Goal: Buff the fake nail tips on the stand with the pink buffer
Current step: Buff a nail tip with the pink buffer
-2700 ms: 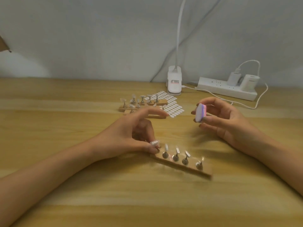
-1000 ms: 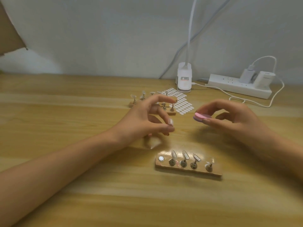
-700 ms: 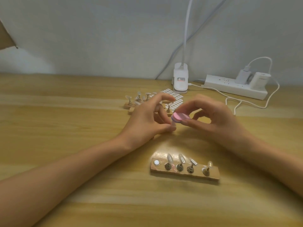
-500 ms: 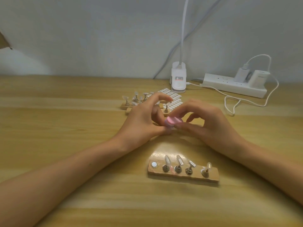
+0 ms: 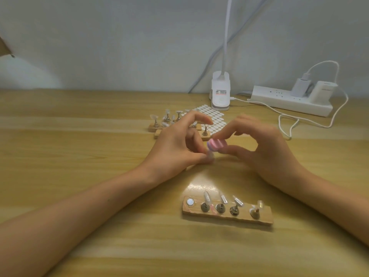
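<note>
The buffing step was judged to be in hand, on one tip held off the stand. The buffer [image 5: 217, 144] was pinched at its right end between the thumb and fingers of the right hand [image 5: 267, 150] and was held just above the table [image 5: 79, 156], its free end laid over the left fingertips. A small pale piece, the held tip [image 5: 210, 155], was gripped between the thumb and curled fingers of the left hand [image 5: 175, 146], right under the buffer. It was too blurred for its shape to be made out, and it was taken to be a nail tip on its peg. Contact between buffer and tip could not be confirmed, though the two were seen as touching or very nearly so.

The stand [image 5: 265, 215] lay nearer the person, apart from both hands. Four nail tips [image 5: 207, 196] were carried on it on upright pegs, and the leftmost seat was bare, with only its metal disc [image 5: 190, 202] showing. So the work was reckoned to be early, with most tips not yet buffed.

For the next move, short light strokes across the held tip would be called for, with the peg kept steady by the left hand. The peg would then have to be set back on the bare disc.

Behind the hands two spare stands [image 5: 152, 127], a sticker sheet [image 5: 216, 117], a lamp clip [image 5: 220, 94] and a power strip [image 5: 279, 100] were seen.
</note>
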